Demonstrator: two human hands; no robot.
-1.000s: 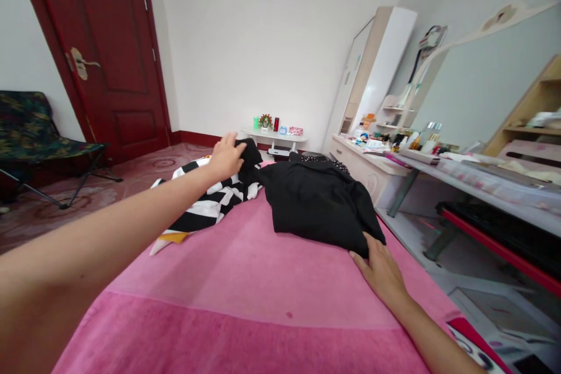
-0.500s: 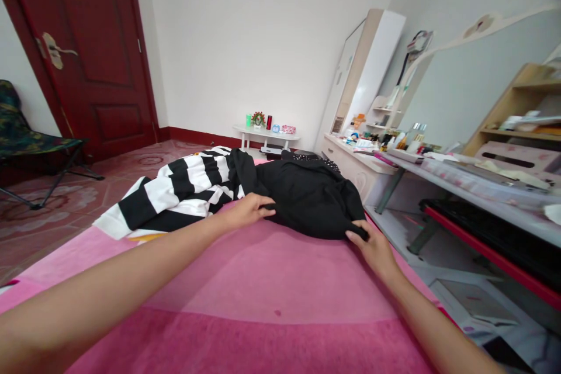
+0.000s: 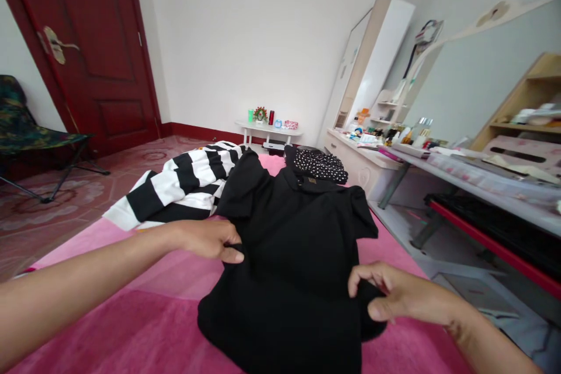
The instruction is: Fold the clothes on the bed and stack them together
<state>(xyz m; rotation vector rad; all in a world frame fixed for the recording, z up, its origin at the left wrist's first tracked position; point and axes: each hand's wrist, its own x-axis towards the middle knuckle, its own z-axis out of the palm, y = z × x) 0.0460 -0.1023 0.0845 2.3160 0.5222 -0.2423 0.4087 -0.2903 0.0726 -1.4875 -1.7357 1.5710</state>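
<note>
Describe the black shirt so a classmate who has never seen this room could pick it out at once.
Start at the pink cover. Over it, spread out between the left hand and right hand, which grip its sides, is the black shirt. It is plain, unlike the striped cloth to its left and the dotted cloth just beyond.

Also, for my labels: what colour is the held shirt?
The shirt is black, as the head view shows.

The head view looks forward and down, close over the pink cover (image 3: 144,327).
</note>
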